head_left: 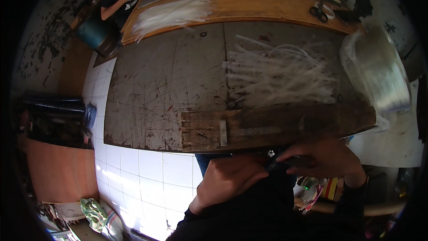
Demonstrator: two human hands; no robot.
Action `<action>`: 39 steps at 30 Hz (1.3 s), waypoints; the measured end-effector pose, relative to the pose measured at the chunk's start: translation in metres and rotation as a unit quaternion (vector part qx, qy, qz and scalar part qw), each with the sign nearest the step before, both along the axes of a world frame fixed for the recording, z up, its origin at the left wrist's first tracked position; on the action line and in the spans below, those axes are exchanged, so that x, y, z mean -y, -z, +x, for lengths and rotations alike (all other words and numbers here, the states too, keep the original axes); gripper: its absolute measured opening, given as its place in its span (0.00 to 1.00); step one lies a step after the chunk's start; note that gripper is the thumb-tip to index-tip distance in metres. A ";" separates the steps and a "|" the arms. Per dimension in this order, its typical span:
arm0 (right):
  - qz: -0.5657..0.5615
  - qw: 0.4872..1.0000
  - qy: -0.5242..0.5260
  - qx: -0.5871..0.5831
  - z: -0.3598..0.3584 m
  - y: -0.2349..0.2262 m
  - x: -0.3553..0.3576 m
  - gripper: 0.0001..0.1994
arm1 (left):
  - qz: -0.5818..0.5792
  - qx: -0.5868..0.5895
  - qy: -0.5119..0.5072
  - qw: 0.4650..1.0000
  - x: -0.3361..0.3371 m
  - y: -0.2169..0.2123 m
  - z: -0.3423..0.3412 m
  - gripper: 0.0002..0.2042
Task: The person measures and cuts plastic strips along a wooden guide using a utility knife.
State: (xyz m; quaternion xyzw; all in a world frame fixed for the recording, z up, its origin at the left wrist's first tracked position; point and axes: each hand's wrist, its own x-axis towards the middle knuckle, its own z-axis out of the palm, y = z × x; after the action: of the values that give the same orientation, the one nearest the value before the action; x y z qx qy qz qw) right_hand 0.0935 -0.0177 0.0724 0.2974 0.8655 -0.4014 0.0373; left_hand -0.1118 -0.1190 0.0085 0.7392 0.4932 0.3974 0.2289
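Close to my body, just off the near edge of the worn workbench (147, 85), both hands are together. My right hand (332, 156) is closed round a dark-handled tool (303, 161), whose kind the shadow hides. My left hand (232, 178) is closed, its fingertips meeting the tool's dark front end; what they pinch is hidden. Beyond my hands, a rough wooden board (267, 129) lies along the bench's near edge, with a short pale strip (223, 132) across it. Past the board is a loose pile of translucent plastic strips (281, 73).
A large roll of clear plastic (379, 69) stands at the bench's right end. On the farther wooden table (249, 4) lie another bundle of strips (174, 12) and black-handled scissors (318, 13). Another person's arm (118, 4) is at the far left, near a teal drum (91, 33).
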 end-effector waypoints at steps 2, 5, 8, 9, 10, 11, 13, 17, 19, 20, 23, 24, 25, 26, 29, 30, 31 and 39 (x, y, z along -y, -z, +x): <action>-0.074 0.997 -0.025 -0.013 -0.017 0.000 -0.001 0.14 | 0.017 -0.007 -0.003 1.000 -0.002 -0.001 0.000 0.07; -0.122 0.992 -0.005 0.032 -0.032 0.007 -0.006 0.10 | 0.034 -0.009 0.006 0.999 -0.005 -0.001 -0.006 0.07; -0.128 0.988 -0.016 -0.084 -0.040 0.007 -0.008 0.12 | 0.035 -0.030 -0.019 0.999 -0.004 -0.008 -0.011 0.08; -0.106 0.989 -0.039 -0.100 -0.041 0.006 -0.008 0.11 | 0.054 -0.020 -0.031 0.998 -0.002 -0.007 -0.013 0.09; -0.084 0.988 -0.064 -0.115 -0.043 0.006 -0.009 0.10 | 0.073 -0.008 -0.043 0.996 -0.001 -0.005 -0.014 0.10; -0.085 0.988 -0.066 -0.114 -0.045 0.002 -0.012 0.10 | 0.072 -0.008 -0.046 0.996 -0.001 -0.003 -0.016 0.10; -0.171 0.982 -0.011 -0.075 -0.050 -0.011 -0.018 0.09 | 0.090 -0.070 -0.205 0.972 0.001 0.001 -0.019 0.13; -0.086 0.996 0.013 -0.033 -0.057 -0.006 -0.034 0.09 | 0.095 -0.157 -0.294 0.938 -0.002 0.010 -0.024 0.19; -0.096 0.992 0.028 -0.077 -0.059 0.005 -0.040 0.09 | 0.092 -0.182 -0.309 0.929 -0.002 0.010 -0.026 0.20; -0.138 0.987 0.066 -0.050 -0.062 0.003 -0.041 0.09 | 0.092 -0.187 -0.307 0.929 -0.002 0.010 -0.026 0.20; -0.096 0.994 0.055 0.006 -0.064 0.005 -0.043 0.09 | 0.095 -0.191 -0.302 0.929 -0.002 0.012 -0.026 0.20; -0.097 0.994 0.056 0.006 -0.065 0.005 -0.044 0.09 | 0.098 -0.190 -0.300 0.930 -0.002 0.012 -0.026 0.20; -0.095 0.994 0.051 0.009 -0.067 0.004 -0.044 0.09 | 0.098 -0.191 -0.300 0.930 -0.002 0.013 -0.026 0.20; -0.092 0.995 0.048 0.012 -0.068 0.002 -0.044 0.09 | 0.098 -0.189 -0.299 0.930 -0.003 0.014 -0.027 0.20; -0.127 0.990 0.055 -0.015 -0.074 -0.002 -0.044 0.10 | 0.102 -0.180 -0.304 0.930 -0.002 0.017 -0.026 0.19; -0.128 0.990 0.055 -0.014 -0.075 0.000 -0.044 0.10 | 0.106 -0.172 -0.310 0.929 -0.002 0.017 -0.025 0.18; -0.130 0.990 0.049 -0.037 -0.076 0.003 -0.045 0.10 | 0.105 -0.172 -0.310 0.929 -0.002 0.018 -0.025 0.18; -0.153 0.987 0.043 -0.011 -0.083 0.002 -0.048 0.11 | 0.105 -0.179 -0.313 0.927 -0.003 0.023 -0.026 0.18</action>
State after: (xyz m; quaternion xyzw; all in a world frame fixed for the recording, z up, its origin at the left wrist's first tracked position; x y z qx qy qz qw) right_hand 0.0103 0.0306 0.0703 0.3208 0.7805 -0.5337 0.0556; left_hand -0.1377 -0.1158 -0.0145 0.6258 0.6878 0.3596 -0.0778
